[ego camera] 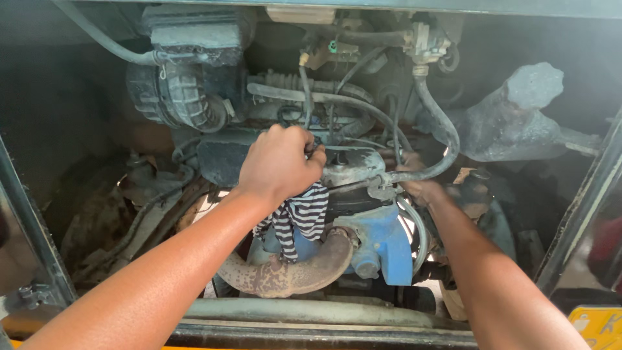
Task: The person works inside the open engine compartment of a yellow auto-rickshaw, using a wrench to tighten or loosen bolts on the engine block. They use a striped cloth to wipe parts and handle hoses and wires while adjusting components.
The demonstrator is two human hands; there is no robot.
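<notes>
Your left hand covers whatever its fingers pinch above the blue engine block, and it hides the top of the striped rag. To the right of the block, your right hand sits half behind a grey hose, its grip unreadable. Both your forearms run off the bottom edge.

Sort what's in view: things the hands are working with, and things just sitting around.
In hand:
left hand gripping the striped rag
right hand at the grey hose
blue engine block

Just nearby:
rusty exhaust pipe
ribbed air duct
yellow plate
</notes>
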